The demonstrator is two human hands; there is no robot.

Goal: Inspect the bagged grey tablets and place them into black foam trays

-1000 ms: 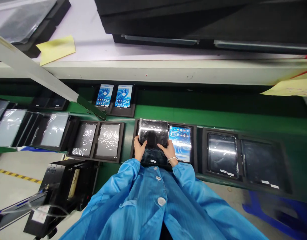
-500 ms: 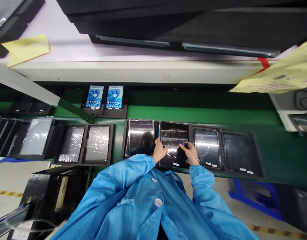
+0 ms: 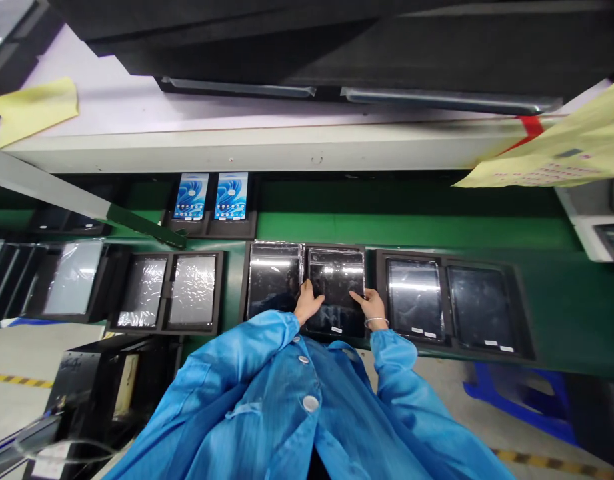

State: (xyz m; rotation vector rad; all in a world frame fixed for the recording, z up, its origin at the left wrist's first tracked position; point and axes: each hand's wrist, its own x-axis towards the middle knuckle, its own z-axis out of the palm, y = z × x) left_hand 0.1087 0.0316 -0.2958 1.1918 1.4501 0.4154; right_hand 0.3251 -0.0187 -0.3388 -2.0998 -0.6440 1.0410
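A dark tablet (image 3: 335,283) in clear film lies over the right half of a black foam tray (image 3: 367,260), with a small white label near its lower edge. My left hand (image 3: 309,303) holds it by the left side, thumb on the glass. On the opposite side my right hand (image 3: 373,308) grips the edge, its thumb also on the screen; a thin band circles that wrist. A second filmed tablet (image 3: 275,277) fills the tray's left half, close beside my left fingers. My fingers' undersides are hidden.
To the right is another foam tray (image 3: 443,300) with two dark tablets. A tray with two film-covered tablets (image 3: 193,290) lies left. Behind, two lit tablets (image 3: 231,196) show blue screens. A white shelf (image 3: 287,147) overhangs the green bench, with a slanted post (image 3: 47,180) at left.
Both hands have shifted slightly left with the tablet, which now sits squarer in the tray. The blue strip beside it no longer shows. The left tablet also lies straighter.
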